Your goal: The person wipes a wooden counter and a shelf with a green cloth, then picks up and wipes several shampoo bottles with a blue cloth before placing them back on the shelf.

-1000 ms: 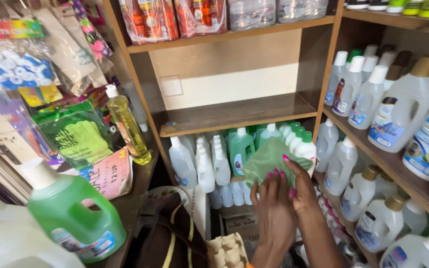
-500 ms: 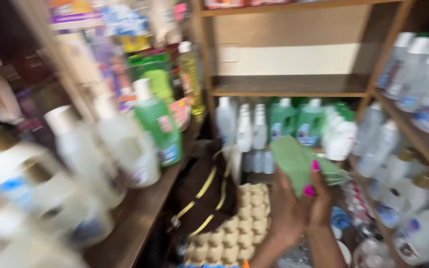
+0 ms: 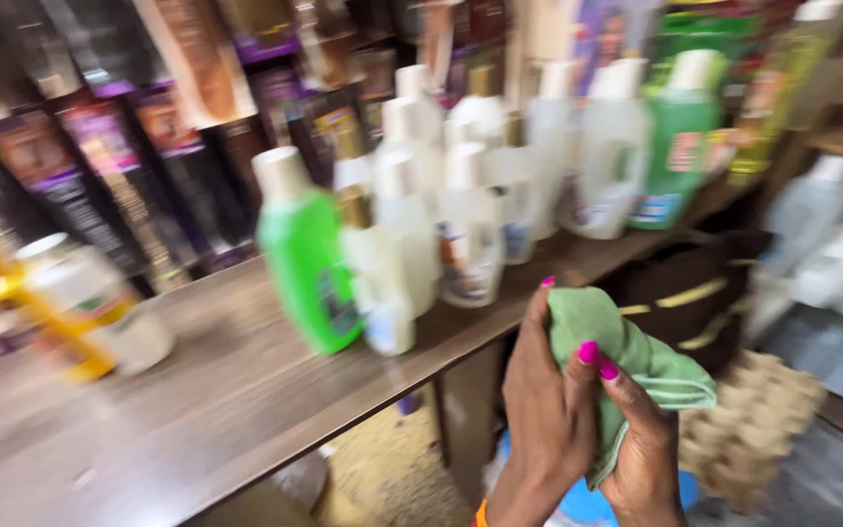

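Both my hands hold a folded green cloth [image 3: 636,351] in front of me, just off the front edge of a wooden shelf [image 3: 226,410]. My left hand [image 3: 543,410] wraps the cloth from the left, and my right hand [image 3: 651,444] grips it from below with pink-nailed fingers on top. Closest to the hands stand a bright green bottle [image 3: 306,259] and a cluster of white bottles [image 3: 441,224] on the shelf. The whole picture is blurred by motion.
A yellow jar [image 3: 85,312] sits at the shelf's left end. Dark boxed products [image 3: 100,156] line the wall behind. A larger green jug [image 3: 680,141] stands at the right, with a dark brown bag [image 3: 704,283] and an egg tray [image 3: 753,420] lower right.
The view has swung left, from the corner shelves of bottles to the long side shelf. My hands stay closed on the green cloth and have come down closer to me.
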